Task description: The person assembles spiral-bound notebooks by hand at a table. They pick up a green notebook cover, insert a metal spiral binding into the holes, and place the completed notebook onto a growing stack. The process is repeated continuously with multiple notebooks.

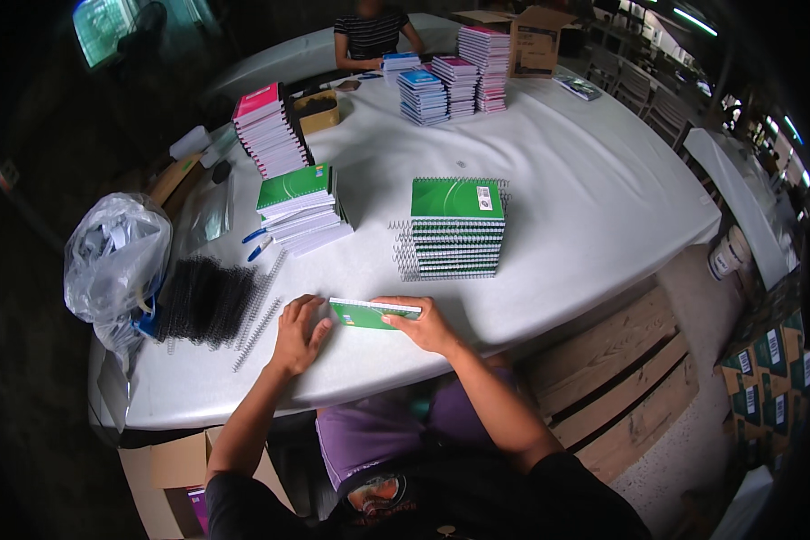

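Note:
My right hand (426,328) grips a thin green notebook (360,315) by its right end, thumb across the cover. The notebook is held near the table's front edge, its holed white edge facing up. Beside its left end my left hand (297,337) is open, thumb apart from the bent fingers. Loose wire spirals (259,333) lie left of that hand, next to a heap of black spiral coils (205,301). Beyond my hands stands a stack of spiral-bound green notebooks (457,200). Left of it is a stack of green-covered notebooks (295,189) without visible coils.
Blue pens (257,243) lie by the green-covered stack. A clear plastic bag (117,256) sits at the left edge. Pink notebooks (265,130) and blue notebooks (422,97) are piled farther back, near a yellow container (319,115). A person (373,38) sits across the white-covered table (594,207).

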Demonstrator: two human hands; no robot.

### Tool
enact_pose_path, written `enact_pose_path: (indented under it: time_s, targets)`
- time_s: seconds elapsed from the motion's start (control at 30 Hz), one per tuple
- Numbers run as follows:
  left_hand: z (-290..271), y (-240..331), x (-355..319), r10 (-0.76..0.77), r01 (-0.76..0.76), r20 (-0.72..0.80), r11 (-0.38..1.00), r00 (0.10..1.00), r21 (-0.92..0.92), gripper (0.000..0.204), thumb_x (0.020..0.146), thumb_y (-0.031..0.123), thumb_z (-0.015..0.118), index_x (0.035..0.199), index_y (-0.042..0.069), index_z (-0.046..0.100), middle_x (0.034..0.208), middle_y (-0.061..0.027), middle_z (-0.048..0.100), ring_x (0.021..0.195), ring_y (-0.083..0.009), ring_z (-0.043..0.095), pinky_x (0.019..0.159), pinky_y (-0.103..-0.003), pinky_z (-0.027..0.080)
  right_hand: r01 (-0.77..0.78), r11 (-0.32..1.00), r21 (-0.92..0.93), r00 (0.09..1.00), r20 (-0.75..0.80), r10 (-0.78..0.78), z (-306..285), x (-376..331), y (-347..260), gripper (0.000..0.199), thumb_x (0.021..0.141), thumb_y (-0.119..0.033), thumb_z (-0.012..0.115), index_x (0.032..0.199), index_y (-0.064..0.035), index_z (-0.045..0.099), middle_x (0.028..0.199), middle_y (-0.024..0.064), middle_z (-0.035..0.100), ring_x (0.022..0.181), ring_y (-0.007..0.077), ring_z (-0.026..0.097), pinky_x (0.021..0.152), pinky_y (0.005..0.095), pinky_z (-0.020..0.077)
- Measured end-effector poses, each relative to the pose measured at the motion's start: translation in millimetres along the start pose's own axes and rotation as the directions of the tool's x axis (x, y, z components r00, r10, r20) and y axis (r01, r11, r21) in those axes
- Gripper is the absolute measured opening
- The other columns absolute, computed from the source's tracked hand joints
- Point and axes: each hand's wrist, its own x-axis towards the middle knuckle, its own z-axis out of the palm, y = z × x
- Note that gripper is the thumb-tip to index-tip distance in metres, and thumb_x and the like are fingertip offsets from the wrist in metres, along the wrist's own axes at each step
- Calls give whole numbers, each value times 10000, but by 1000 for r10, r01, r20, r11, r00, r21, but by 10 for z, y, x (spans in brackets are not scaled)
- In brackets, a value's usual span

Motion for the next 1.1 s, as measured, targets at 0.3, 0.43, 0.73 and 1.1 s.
enact_pose_path:
  time_s: [0.3, 0.43, 0.73, 1.1]
  targets:
    - [-16, -497, -311, -167, 255, -241, 879, 956, 403, 485, 851, 232, 547, 1282, 64, 404, 1297, -179, 396, 1243, -330, 311, 1018, -447, 248, -39, 999, 38, 999, -11, 39, 43, -2, -8, 272, 810, -10, 584, 1080, -31, 619, 991, 40, 655, 868, 77, 552, 807, 238, 457]
    - [-107, -362, -255, -223, 257, -152, 929, 963, 267, 418, 822, 203, 569, 1208, 65, 482, 1138, -135, 498, 1102, -303, 416, 938, -428, 303, -50, 998, 31, 999, -18, 50, -4, -24, 13, 279, 807, -6, 587, 1083, -33, 619, 1000, 41, 654, 871, 75, 552, 811, 236, 456]
    - [-397, -492, 29, 3, 279, -510, 834, 860, 476, 149, 858, 191, 543, 962, 101, 599, 840, -81, 590, 824, -226, 545, 773, -369, 362, -48, 998, 34, 999, -16, 48, -17, -15, -16, 282, 809, -5, 586, 1088, -29, 617, 1008, 42, 652, 884, 67, 543, 812, 234, 455]
    - [-322, 211, 227, -183, 224, 137, 884, 974, -410, 398, 928, 355, 467, 805, -9, 573, 603, -43, 462, 563, -124, 413, 564, -271, 391, -59, 997, 47, 998, 11, 58, -7, 7, 7, 273, 831, -32, 579, 1101, 0, 598, 1004, 58, 644, 891, 81, 552, 805, 233, 454]
